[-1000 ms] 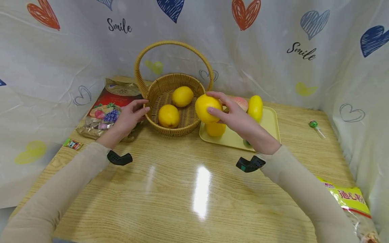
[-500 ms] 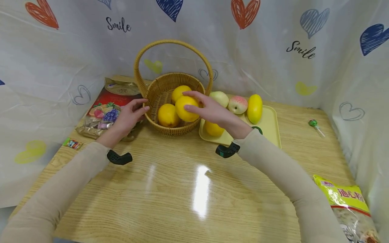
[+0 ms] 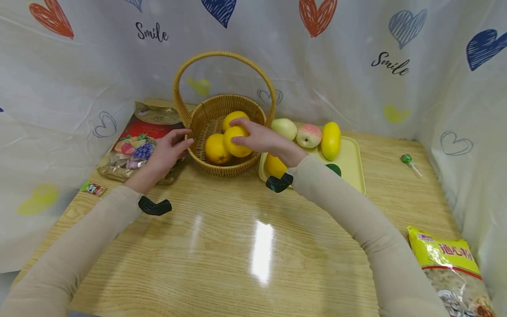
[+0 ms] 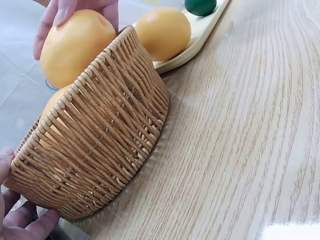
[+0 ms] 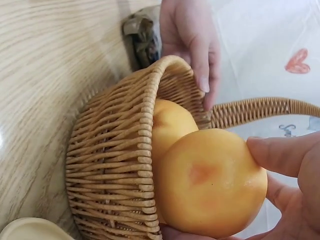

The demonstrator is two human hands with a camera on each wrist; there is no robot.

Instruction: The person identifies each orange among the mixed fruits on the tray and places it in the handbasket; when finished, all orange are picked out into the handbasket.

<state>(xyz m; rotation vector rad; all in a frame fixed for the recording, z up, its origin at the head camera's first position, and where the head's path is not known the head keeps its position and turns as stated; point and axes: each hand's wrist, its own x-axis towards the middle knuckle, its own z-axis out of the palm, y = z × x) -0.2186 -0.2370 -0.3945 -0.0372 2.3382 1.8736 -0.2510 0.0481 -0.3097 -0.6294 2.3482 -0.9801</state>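
A wicker basket (image 3: 233,170) with a tall arched handle stands at the back of the table, two yellow-orange oranges (image 3: 216,149) inside it. My left hand (image 3: 167,153) holds the basket's left rim, its thumb over the edge and fingers outside, as the left wrist view shows. Another orange (image 5: 212,182) is between the thumb and fingers of my right hand (image 3: 259,140). That fruit is over the basket's right half, partly below rim level, and overlaps the two others in the head view. In the right wrist view it sits close against the orange behind it.
Right of the basket, a pale yellow tray (image 3: 352,165) bears an orange (image 3: 274,166), a pale green fruit (image 3: 284,128), a peach (image 3: 309,135), a long yellow fruit (image 3: 331,141) and something dark green. Candy bag (image 3: 148,141) left, lollipop (image 3: 410,164) right, yellow-topped bag (image 3: 451,268) front right.
My right hand has carried the orange leftward from above the tray into the basket's opening and lowered it. The left hand has stayed at the basket's rim.
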